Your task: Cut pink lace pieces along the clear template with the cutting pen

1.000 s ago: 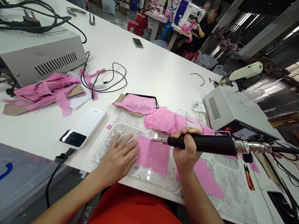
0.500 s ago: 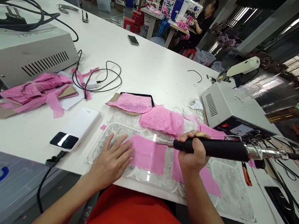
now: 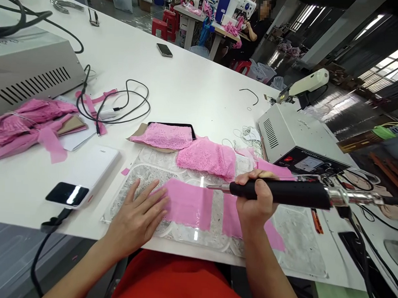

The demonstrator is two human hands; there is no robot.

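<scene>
My left hand [image 3: 138, 214] lies flat with its fingers apart on the left edge of a smooth pink fabric piece [image 3: 187, 206]. That piece rests on a scratched clear plastic board [image 3: 119, 197]. My right hand [image 3: 258, 201] is wrapped round a black-handled tool [image 3: 293, 194] with a pointed metal tip. The tip points left above the fabric's upper right edge; whether it touches is unclear. Another pink fabric piece [image 3: 229, 215] lies partly hidden behind my right hand and forearm. Pink lace pieces [image 3: 207, 157] lie just beyond, one on brown card.
A grey control box [image 3: 300, 132] with a meter stands at the right, a larger grey box [image 3: 32, 78] at the left. A white power bank [image 3: 98, 170], looped black cables [image 3: 120, 118] and bundled pink fabric [image 3: 23, 117] lie left. An orange-handled cutter [image 3: 316, 221] lies right. A person works at a sewing machine [image 3: 236, 8] beyond.
The view has turned slightly, shifting the table leftward. My left hand stays on the fabric. The tool's tip has moved a little to the right relative to the fabric piece.
</scene>
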